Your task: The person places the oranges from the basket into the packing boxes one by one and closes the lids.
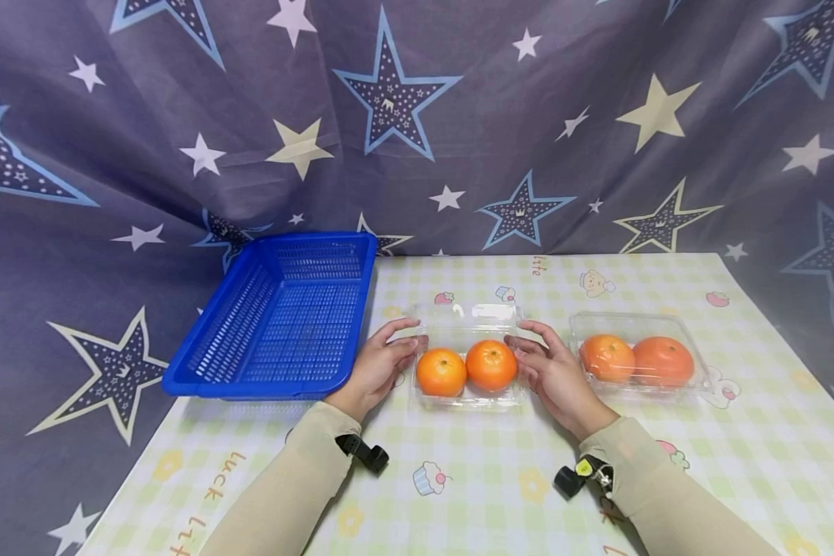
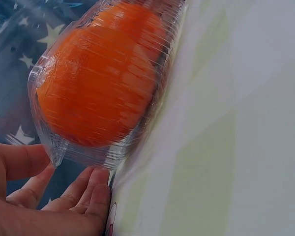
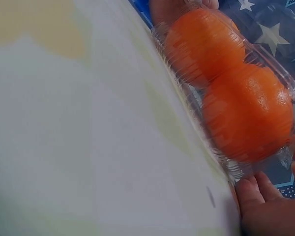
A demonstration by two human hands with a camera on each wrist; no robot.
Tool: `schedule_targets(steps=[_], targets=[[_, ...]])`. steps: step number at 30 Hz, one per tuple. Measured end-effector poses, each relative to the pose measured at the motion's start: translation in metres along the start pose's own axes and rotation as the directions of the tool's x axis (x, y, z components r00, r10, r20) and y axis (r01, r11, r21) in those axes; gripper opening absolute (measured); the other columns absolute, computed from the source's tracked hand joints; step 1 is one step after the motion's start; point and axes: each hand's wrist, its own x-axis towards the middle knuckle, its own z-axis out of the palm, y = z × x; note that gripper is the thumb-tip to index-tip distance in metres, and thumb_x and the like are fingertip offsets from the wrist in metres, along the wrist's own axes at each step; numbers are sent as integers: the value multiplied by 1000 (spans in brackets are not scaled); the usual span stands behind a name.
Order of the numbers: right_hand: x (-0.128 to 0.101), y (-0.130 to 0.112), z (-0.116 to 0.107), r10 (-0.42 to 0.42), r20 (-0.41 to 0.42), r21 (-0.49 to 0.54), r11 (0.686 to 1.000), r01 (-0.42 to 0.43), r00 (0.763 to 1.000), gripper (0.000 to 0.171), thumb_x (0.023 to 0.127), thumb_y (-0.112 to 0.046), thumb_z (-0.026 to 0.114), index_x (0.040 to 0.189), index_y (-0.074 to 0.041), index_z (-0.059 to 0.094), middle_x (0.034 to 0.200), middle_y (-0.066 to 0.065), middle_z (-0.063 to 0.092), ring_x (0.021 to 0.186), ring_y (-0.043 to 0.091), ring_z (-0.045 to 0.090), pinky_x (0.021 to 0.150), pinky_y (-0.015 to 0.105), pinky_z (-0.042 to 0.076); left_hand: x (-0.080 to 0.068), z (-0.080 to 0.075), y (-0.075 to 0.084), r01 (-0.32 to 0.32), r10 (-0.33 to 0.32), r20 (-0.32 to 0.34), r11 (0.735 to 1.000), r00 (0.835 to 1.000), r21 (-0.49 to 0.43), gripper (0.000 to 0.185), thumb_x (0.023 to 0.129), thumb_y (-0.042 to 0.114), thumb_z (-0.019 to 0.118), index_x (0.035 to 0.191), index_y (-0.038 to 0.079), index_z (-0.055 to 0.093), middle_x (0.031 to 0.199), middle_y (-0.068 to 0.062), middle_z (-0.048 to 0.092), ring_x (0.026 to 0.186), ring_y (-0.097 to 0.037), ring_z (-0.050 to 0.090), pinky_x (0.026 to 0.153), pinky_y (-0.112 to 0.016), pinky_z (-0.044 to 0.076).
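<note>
In the head view, a clear plastic clamshell box (image 1: 469,401) sits mid-table, its lid (image 1: 496,312) tipped back at the far side. Two oranges lie inside: a left orange (image 1: 441,372) and a right orange (image 1: 492,365). My left hand (image 1: 375,367) holds the box's left end. In the left wrist view, the thumb (image 2: 27,160) meets a rim corner while the fingers (image 2: 83,194) lie lower against the end. At the opposite end, my right hand (image 1: 559,378) grips the box likewise, its fingers (image 3: 253,191) low by the base in the right wrist view.
To the left stands a blue plastic basket (image 1: 347,363) with slotted walls. A second clear clamshell box (image 1: 639,318) on the right contains two orange fruits (image 1: 632,361). The checked tablecloth (image 1: 486,502) ends at a star-patterned curtain (image 1: 472,154) behind.
</note>
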Motion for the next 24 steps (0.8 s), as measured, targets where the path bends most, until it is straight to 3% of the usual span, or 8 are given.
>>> schedule_targets(steps=[4, 6, 11, 15, 19, 24], targets=[[-1, 0, -1, 2, -7, -5, 1000, -2, 1000, 46, 103, 2, 49, 145, -16, 41, 126, 5, 59, 98, 8, 61, 81, 22, 51, 0, 0, 0, 1, -2, -9, 1000, 1000, -9, 41, 98, -5, 57, 137, 6, 55, 118, -18, 74, 106, -19, 70, 94, -30, 52], [-1, 1, -1, -1, -8, -17, 1000, 1, 1000, 46, 103, 2, 50, 144, -16, 41, 124, 4, 59, 93, 9, 58, 78, 22, 49, 0, 0, -1, -1, 1, -7, 1000, 1000, -12, 39, 97, -5, 58, 134, 6, 56, 118, -18, 74, 103, -18, 70, 88, -27, 53], [-2, 2, 0, -26, -23, -27, 999, 26, 999, 39, 101, 5, 49, 136, -12, 45, 143, 16, 54, 94, 9, 57, 70, 19, 46, 0, -1, -3, -27, 27, 2, 1000, 1000, 4, 32, 96, -4, 60, 127, 6, 57, 128, -25, 69, 99, -16, 68, 72, -21, 47], [-2, 3, 1, -41, -42, -35, 999, 39, 998, 34, 100, 6, 50, 131, -5, 45, 148, 22, 50, 105, 8, 60, 68, 17, 45, -1, -1, -4, -36, 36, -17, 999, 999, 20, 27, 96, -4, 60, 119, 9, 60, 128, -24, 69, 91, -15, 63, 65, -22, 40], [-2, 3, 2, -40, -53, -39, 999, 38, 998, 30, 101, 4, 48, 130, -3, 45, 147, 21, 52, 104, 9, 60, 68, 18, 46, 0, 0, -4, -28, 28, -26, 1000, 999, 14, 26, 95, -3, 61, 118, 8, 62, 127, -23, 71, 94, -18, 64, 66, -23, 41], [-2, 2, 1, -37, -57, 27, 999, 38, 998, 26, 100, 1, 41, 125, -6, 50, 137, 14, 61, 97, 8, 60, 72, 20, 44, 0, 0, -3, 1, -2, -31, 1000, 1000, -28, 26, 99, 1, 51, 121, 8, 64, 121, -17, 73, 101, -20, 65, 82, -26, 48]])
